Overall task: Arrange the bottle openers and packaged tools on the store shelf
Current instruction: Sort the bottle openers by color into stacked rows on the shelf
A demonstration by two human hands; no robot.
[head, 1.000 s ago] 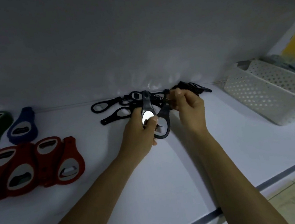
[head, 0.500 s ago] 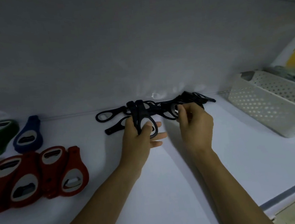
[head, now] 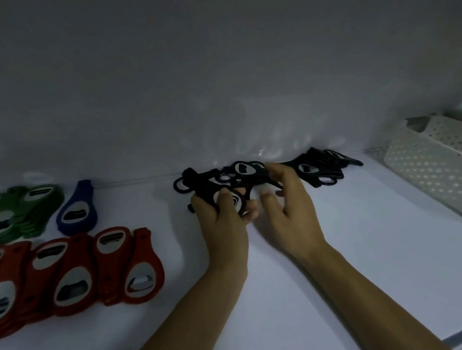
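Black openers [head: 200, 184] (half-hidden) in left hand [head: 223, 221]

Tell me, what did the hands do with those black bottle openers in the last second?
The right hand set the opener it pinched against the one in the left hand, let go, and now spreads its fingers over the black pile. The left hand still grips its black openers. The red openers, green openers, blue opener and white basket stayed put.
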